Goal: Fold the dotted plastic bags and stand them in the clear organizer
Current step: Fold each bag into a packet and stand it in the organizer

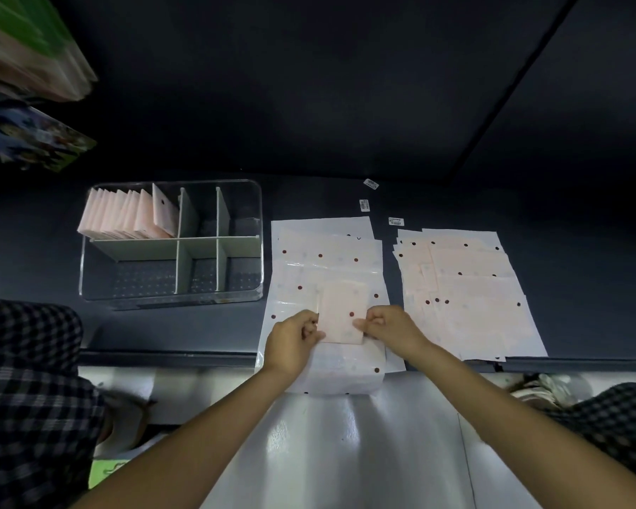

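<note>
Nearest the viewer, the left hand [292, 341] and right hand [391, 328] each pinch a lower side edge of a folded bag [342, 312] with curled fingers and thumb. The bag is a pale pink, glossy rectangle with dark red dots, lying flat, its long axis running away from the viewer. It rests on a stack [327, 273] of unfolded dotted bags — thin, shiny film whose near end droops over the front edge of the dark table [199, 332]. Just to the right, apart from the first, a second stack [463, 292] lies fanned and slightly askew. Farther left stands the organizer [89, 273], a clear, round-cornered box with pale dividers; its far-left compartment holds a row of folded bags [125, 214] set upright on edge. Beyond the stacks lie three small labels [364, 205].
</note>
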Demonstrator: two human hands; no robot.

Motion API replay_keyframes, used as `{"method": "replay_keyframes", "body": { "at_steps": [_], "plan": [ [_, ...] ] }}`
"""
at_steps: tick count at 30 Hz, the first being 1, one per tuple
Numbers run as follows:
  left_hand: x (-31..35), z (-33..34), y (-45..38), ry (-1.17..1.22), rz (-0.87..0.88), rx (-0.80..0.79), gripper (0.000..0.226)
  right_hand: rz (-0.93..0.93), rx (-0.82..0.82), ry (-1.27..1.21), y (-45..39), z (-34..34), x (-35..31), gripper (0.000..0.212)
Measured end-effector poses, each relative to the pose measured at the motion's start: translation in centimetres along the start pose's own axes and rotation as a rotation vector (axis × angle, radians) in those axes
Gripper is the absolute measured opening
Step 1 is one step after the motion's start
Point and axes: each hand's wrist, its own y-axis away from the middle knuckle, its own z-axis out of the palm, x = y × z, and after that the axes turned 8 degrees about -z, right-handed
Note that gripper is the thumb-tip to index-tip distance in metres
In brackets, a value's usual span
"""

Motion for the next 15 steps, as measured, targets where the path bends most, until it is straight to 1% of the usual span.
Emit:
{"method": "replay_keyframes", "body": {
  "at_steps": [1, 3, 5, 6, 7, 9, 10, 11, 12, 13, 15],
  "plan": [
    [0.1, 0.0, 0.1, 0.018, -0.022, -0.002, 0.017, 0.027, 0.025, 0.036, -0.4, 0.4, 0.2, 0.041],
    [0.1, 0.1, 0.1, 0.047, -0.034, 0.001, 0.032, 0.072, 0.048, 0.102, -1.1, 0.9, 0.2, 0.037],
    [0.0, 0.4, 0.4, 0.024, 0.010, 0.035, 0.041, 0.101, 0.044, 0.139, -1.6, 1.2, 0.2, 0.034],
    [-0.2, 0.4, 0.7, -0.047, 0.072, 0.078, 0.044, 0.111, 0.043, 0.153, -1.8, 1.3, 0.1, 0.034],
    [-0.3, 0.4, 1.1, -0.165, 0.172, 0.120, 0.044, 0.116, 0.048, 0.163, -2.0, 1.3, 0.1, 0.034],
    [-0.7, 0.5, 1.5, -0.417, 0.438, 0.157, 0.044, 0.120, 0.070, 0.182, -2.3, 1.5, 0.2, 0.036],
    [-0.8, 0.6, 1.8, -0.531, 0.547, 0.118, 0.047, 0.119, 0.087, 0.197, -2.3, 1.6, 0.3, 0.040],
    [-0.9, 0.9, 2.0, -0.656, 0.611, 0.047, 0.053, 0.120, 0.106, 0.215, -2.3, 1.7, 0.4, 0.043],
    [-1.1, 1.2, 2.2, -0.773, 0.636, -0.016, 0.060, 0.123, 0.119, 0.236, -2.4, 1.8, 0.4, 0.045],
    [-1.5, 1.5, 2.3, -0.855, 0.615, -0.074, 0.067, 0.126, 0.123, 0.256, -2.4, 1.9, 0.4, 0.043],
    [-2.2, 1.7, 2.3, -0.940, 0.539, -0.127, 0.075, 0.139, 0.105, 0.280, -2.4, 2.0, 0.3, 0.039]
  ]
}}
